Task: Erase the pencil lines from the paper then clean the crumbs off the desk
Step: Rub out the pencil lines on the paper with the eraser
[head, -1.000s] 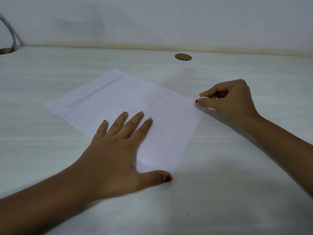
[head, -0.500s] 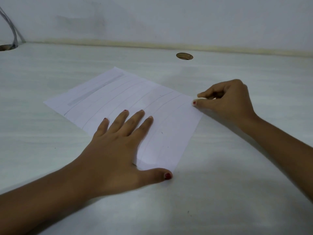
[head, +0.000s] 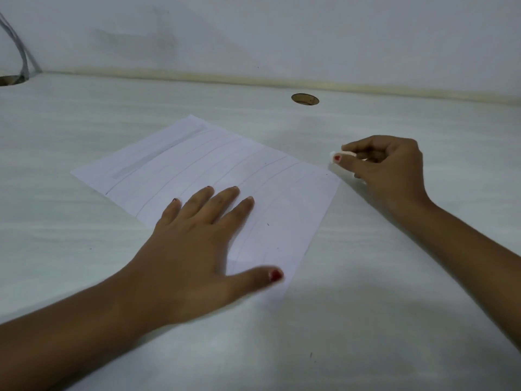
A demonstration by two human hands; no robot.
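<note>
Going left to right: the paper (head: 282, 193) sits mid-tabletop (head: 394, 277), turned on a diagonal. Its long axis looks like it runs from far left to near right, with the pencil lines (head: 197, 162) crossing it, near left to far right. Most of those lines are still clearly there, plus a grey smudgy band (head: 158, 153) by the far-left edge. The left hand (head: 191, 249) is flat on the near half, fingers spread, thumb near the near corner, just pinning the sheet down and not gripping anything.

What changed: the right hand (head: 389, 165), pinching a small white eraser (head: 331, 156) between thumb and fingertips, was right down at the paper's right corner a second ago. Now it's come up and sits just beyond that corner, and the eraser looks clear of the sheet. So I'd say the rubbing is paused, maybe repositioning for the next line. The erasing is nowhere near done, and the crumb cleanup hasn't started.
</note>
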